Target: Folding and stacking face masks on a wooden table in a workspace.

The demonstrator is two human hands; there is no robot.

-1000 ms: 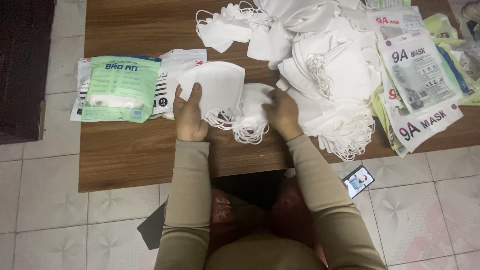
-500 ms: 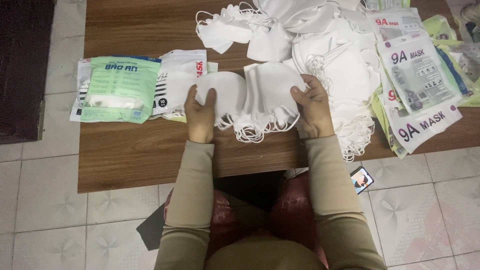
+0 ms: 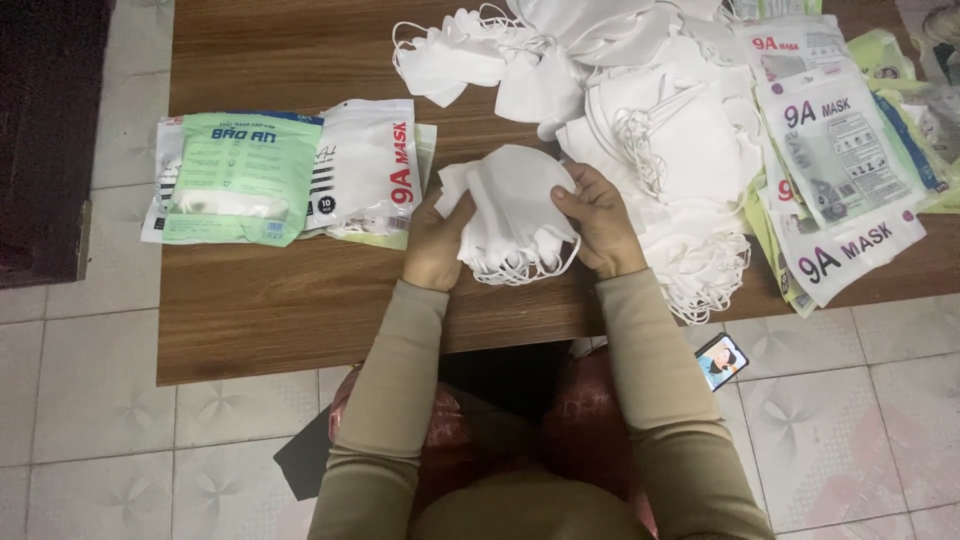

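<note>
two hands closed on stack of white masks, held just above near edge of wooden table: left hand gripping left side, right hand right side. loose mask heap spread toward far right corner; sealed packets laid near left edge.

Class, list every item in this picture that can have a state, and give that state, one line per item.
Stack of white fabric face masks: bunched together, gripped from both sides, ear loops hanging below.
Left hand: closed on the stack's left edge.
Right hand: closed on the stack's right edge.
Green flat mask packet: filled, lying flat on the brown wooden table.
Loose heap of white masks: unsorted, loops tangled.
Phone: on the floor, screen lit.
</note>
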